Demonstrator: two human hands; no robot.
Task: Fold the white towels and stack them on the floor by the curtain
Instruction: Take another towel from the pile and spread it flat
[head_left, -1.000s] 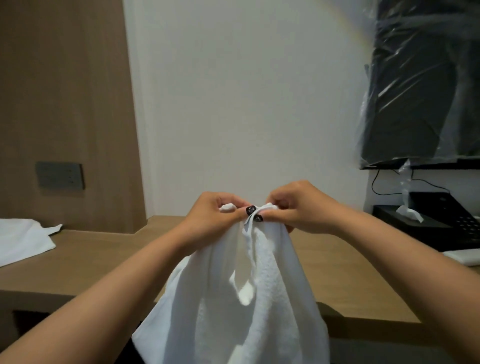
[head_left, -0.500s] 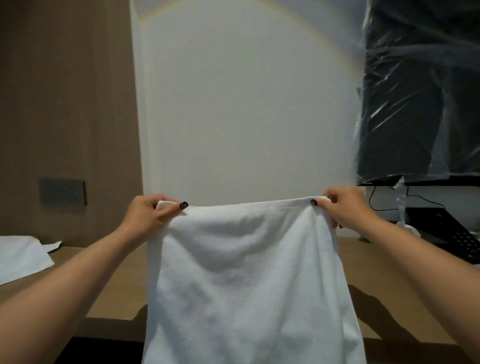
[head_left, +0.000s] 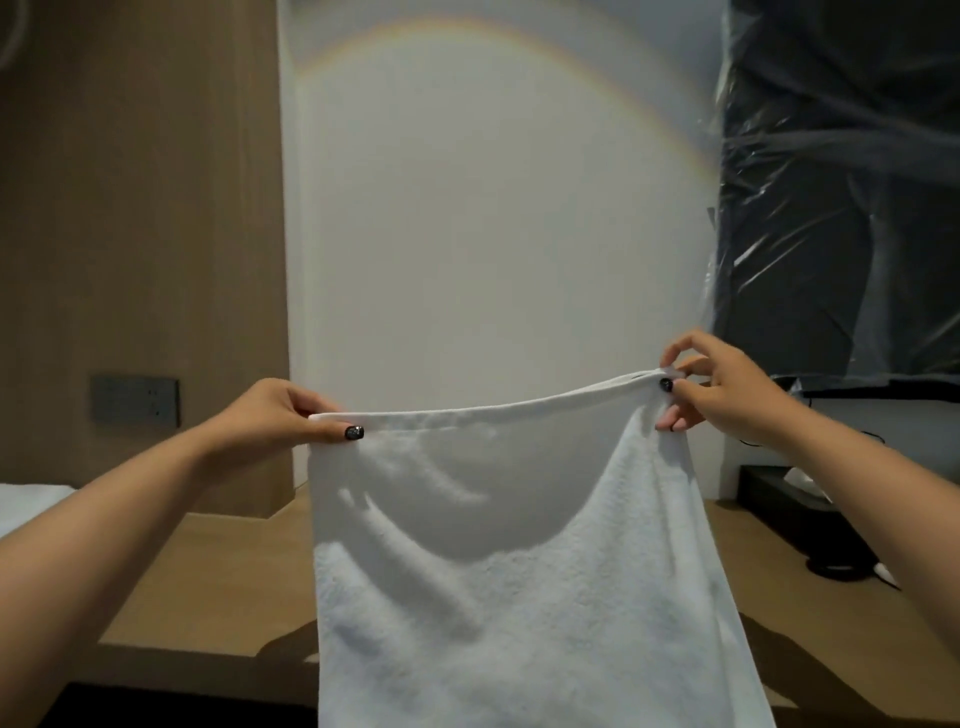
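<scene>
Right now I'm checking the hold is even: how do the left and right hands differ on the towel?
The left hand sits lower than the right hand. The left hand's fingers are curled close; the right hand's upper fingers lift off. Both pinch a top corner of the white towel.

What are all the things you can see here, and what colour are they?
towel: one, white, held up by its top corners, hanging in front of the desk
second towel: one, white, lying at the far left edge
desk: one, light wood, behind the hanging towel
wall socket plate: one, dark grey, on the brown wood panel at left
screen wrapped in plastic: one, black, upper right
black box: one, on the desk at right
left hand: one, pinches the left corner
right hand: one, pinches the right corner
</scene>
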